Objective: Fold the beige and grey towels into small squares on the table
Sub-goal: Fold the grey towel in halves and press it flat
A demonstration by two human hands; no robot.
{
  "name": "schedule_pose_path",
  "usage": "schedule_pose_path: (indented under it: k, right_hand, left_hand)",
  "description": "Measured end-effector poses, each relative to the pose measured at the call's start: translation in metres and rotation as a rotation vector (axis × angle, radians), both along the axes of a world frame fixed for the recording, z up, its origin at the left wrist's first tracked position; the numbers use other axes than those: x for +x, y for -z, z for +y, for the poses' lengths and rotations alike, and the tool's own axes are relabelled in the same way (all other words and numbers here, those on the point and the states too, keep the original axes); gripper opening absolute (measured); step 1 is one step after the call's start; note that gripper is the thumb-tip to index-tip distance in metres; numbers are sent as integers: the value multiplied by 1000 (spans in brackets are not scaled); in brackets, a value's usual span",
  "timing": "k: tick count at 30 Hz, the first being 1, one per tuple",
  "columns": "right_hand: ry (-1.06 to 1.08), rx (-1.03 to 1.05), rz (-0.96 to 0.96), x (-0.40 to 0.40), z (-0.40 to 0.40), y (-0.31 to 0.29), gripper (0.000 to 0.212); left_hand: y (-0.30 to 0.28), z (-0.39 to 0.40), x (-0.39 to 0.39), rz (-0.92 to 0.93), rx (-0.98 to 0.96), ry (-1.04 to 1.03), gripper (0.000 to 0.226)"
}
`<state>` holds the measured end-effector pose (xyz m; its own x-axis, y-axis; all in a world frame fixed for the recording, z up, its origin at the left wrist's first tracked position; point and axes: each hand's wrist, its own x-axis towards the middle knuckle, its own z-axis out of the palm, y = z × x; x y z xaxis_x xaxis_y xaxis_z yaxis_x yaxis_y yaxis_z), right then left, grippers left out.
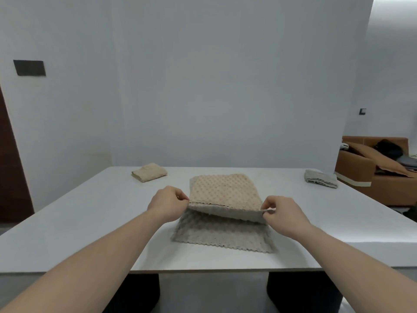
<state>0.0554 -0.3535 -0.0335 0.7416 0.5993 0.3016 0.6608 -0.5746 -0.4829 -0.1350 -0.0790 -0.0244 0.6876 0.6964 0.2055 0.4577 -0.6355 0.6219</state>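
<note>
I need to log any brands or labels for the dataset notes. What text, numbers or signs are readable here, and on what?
None can be read.
The towel pinched by the left hand and right hand shows no label.
The dark wall plate is blank.

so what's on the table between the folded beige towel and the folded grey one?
Head view: the far edge of the half-folded towel lies between the folded beige towel and folded grey towel; otherwise bare table.

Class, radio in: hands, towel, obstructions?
Left hand and right hand pinch towel edge, mid-fold. Two folded squares sit apart. Nothing blocking.
</note>
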Motion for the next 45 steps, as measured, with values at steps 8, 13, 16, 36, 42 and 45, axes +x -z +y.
schedule_pose_path:
  k: [8,13,16,36,42,45]
  right_hand:
    - [-70,-125,-52,-22,-24,19,19]
    - [-98,-197,-52,-24,-29,29,17]
    - [-114,-196,-71,-24,-30,32,11]
    - [-65,-280,12,-33,-22,37,27]
    - [-92,-364,-6,-40,-25,23,27]
    - [-61,-200,-19,-40,-16,23,18]
  left_hand:
    - [26,-26,-23,68,16,1,16]
    - [34,-32,-29,92,44,-23,22]
    - [38,-32,-33,103,55,-38,25]
    - [57,-27,-34,104,6,-12,18]
    - [52,-40,-33,31,79,-4,22]
    - [38,-54,-23,-23,100,44,17]
